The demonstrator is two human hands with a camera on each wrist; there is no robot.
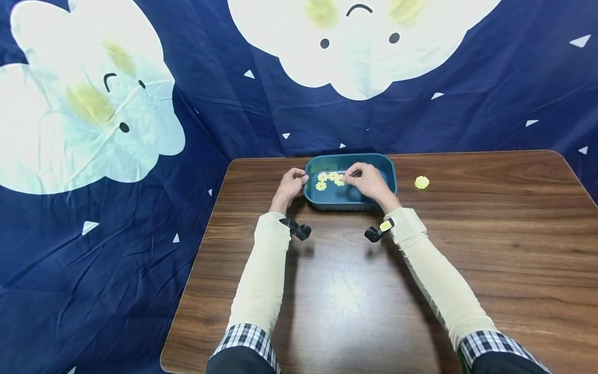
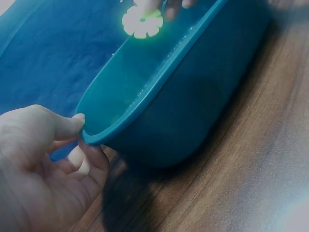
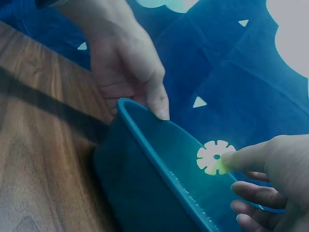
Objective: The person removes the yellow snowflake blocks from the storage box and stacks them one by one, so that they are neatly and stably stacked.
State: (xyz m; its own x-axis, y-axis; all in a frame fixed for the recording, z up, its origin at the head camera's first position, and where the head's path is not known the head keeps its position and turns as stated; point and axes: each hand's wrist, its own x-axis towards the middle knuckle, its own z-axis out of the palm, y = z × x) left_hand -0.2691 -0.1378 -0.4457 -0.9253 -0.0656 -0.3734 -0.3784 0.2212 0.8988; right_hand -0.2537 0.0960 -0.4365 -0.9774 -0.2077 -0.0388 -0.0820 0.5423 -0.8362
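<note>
A teal plastic basin [image 1: 345,201] stands near the table's back edge. My left hand [image 1: 291,186] pinches its left rim between thumb and fingers, which the left wrist view shows closely. Over the basin, my right hand [image 1: 370,182] pinches a yellow notched disc [image 3: 212,157] between thumb and forefinger; the other fingers are loosely bent. This flower-shaped disc [image 2: 140,23] has a small hole in its middle. In the head view several yellow discs [image 1: 321,185] appear within the basin's outline, close to the right fingertips; whether they are joined cannot be told.
Another yellow flower-shaped piece [image 1: 422,182] lies on the brown wooden table [image 1: 490,234], right of the basin. Behind the table hangs a dark blue cloth [image 1: 327,122] with white clouds and triangles. A small black camera is strapped on each wrist.
</note>
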